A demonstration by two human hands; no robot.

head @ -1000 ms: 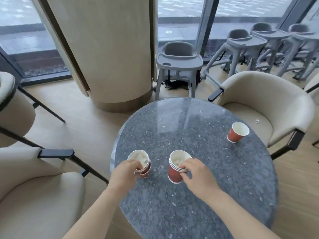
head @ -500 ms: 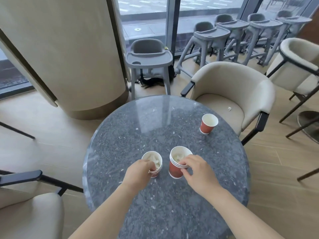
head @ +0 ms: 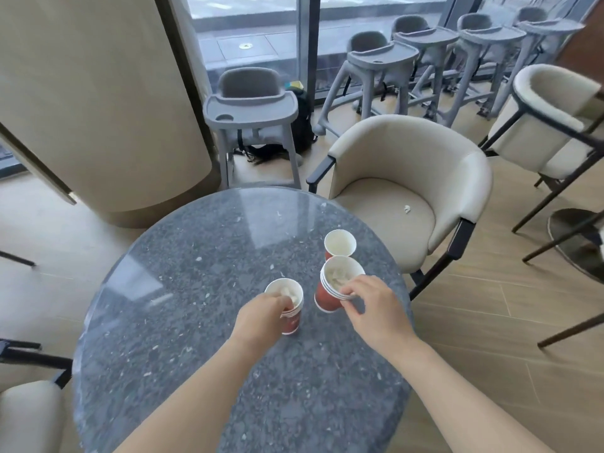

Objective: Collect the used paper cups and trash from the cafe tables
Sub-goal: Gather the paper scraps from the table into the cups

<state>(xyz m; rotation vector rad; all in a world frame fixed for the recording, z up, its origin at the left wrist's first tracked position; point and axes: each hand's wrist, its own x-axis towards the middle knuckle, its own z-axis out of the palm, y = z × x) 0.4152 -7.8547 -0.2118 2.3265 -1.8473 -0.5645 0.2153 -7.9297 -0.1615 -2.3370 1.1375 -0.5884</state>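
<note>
On the round grey stone table (head: 183, 289) my left hand (head: 261, 318) grips a short stack of red paper cups (head: 287, 297) with crumpled paper inside. My right hand (head: 372, 308) pinches the rim of a taller stack of red cups (head: 330, 289), also holding paper scraps, tilted and lifted slightly toward the far right. Just behind it stands a single empty red cup (head: 340, 245) near the table's right edge. A small white scrap (head: 407, 209) lies on the seat of the cream armchair (head: 425, 168).
Beyond the table stand a grey high chair (head: 251, 109) and a wide beige pillar (head: 104, 103). Several more high chairs (head: 425, 50) line the window. Another cream chair (head: 549, 119) is at the far right, and one (head: 29, 416) at the near left.
The view has swung right. My right hand has carried its stack toward the single cup, which is now just behind it. My left hand keeps its hold on the shorter stack.
</note>
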